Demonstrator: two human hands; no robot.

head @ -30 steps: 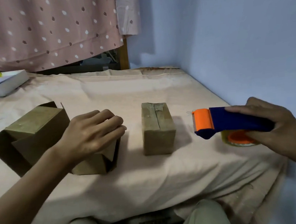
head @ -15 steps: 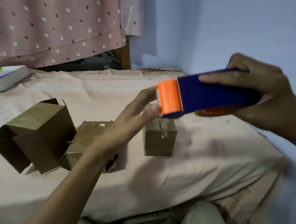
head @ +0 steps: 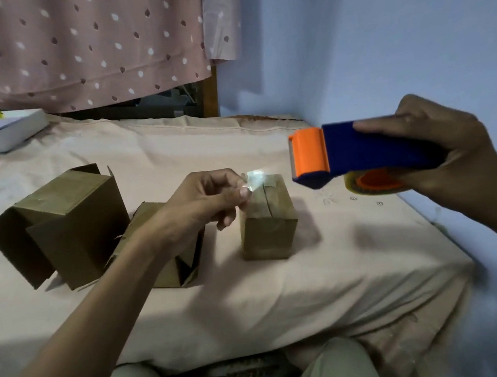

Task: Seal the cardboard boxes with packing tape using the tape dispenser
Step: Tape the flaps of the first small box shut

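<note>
Thumb and forefinger of the left hand [head: 203, 205] pinch the clear tape end [head: 254, 179]; the right hand [head: 449, 152] grips the tape dispenser [head: 357, 152], right of the small box [head: 267, 217]. Best to keep the tape taut, centred over the seam.

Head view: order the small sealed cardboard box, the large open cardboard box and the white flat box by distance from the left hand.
1. Small sealed cardboard box, just right of the left hand.
2. Large open cardboard box, left.
3. White flat box, far back-left.
</note>
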